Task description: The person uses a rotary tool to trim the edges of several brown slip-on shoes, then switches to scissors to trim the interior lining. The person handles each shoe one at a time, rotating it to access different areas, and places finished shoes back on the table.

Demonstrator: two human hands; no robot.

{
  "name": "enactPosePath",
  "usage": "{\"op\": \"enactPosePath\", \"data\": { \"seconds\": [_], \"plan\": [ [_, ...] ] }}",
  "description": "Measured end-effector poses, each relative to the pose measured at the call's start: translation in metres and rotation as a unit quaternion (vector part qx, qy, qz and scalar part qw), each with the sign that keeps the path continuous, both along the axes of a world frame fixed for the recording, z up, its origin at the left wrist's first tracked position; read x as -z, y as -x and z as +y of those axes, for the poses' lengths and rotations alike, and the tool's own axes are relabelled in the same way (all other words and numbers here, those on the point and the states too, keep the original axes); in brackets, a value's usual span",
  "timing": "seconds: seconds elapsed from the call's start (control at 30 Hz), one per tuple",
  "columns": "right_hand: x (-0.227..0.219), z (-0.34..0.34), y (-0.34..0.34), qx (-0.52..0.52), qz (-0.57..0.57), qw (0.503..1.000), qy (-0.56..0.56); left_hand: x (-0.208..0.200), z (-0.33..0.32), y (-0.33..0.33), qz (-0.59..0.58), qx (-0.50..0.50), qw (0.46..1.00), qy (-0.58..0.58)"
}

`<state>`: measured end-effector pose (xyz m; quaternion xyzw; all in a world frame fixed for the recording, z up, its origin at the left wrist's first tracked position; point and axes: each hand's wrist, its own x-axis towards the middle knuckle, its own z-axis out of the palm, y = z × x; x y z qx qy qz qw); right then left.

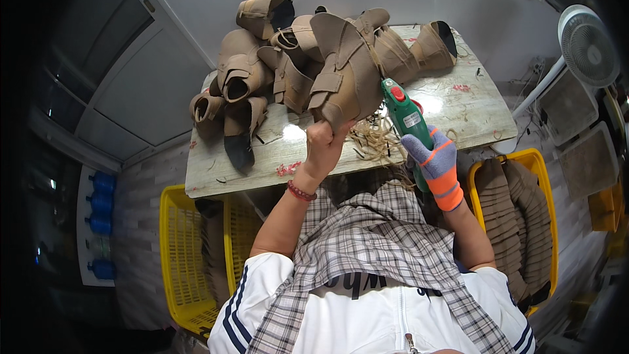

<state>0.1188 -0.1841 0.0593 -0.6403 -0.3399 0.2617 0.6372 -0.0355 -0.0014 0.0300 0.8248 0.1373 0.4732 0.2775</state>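
Note:
My bare left hand (322,147), with a red bead bracelet at its wrist, grips the lower edge of a brown fabric shoe upper (350,75) with straps, held up over the table's front half. My right hand (432,160), in a grey and orange knit glove, is closed round the handle of a green hand-held power tool (405,110) with a red switch. The tool's thin tip reaches the right edge of the upper; whether it touches, I cannot tell. Tan strips of trimmings (373,141) lie beneath, partly hidden by the tool.
More brown shoe uppers (239,65) are heaped at the back and left of the table (481,108). A yellow basket (171,255) stands on the floor at left. Another yellow basket (554,223) at right holds stacked brown pieces. A white fan (588,46) stands far right.

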Motion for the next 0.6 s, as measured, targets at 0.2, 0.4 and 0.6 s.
{"op": "enactPosePath", "data": {
  "seconds": [0.2,0.4,0.6],
  "plan": [
    [-0.012,-0.002,-0.002,-0.008,0.016,1.000,-0.014,0.003,0.010,0.004,0.000,0.036,0.978,-0.205],
    [-0.011,-0.005,-0.010,-0.031,0.072,0.997,-0.023,0.027,0.033,0.031,0.054,0.071,0.956,-0.281],
    [-0.008,-0.007,-0.028,-0.013,0.069,0.995,-0.065,0.002,0.007,0.038,0.049,0.084,0.995,-0.032]
  ]
}}
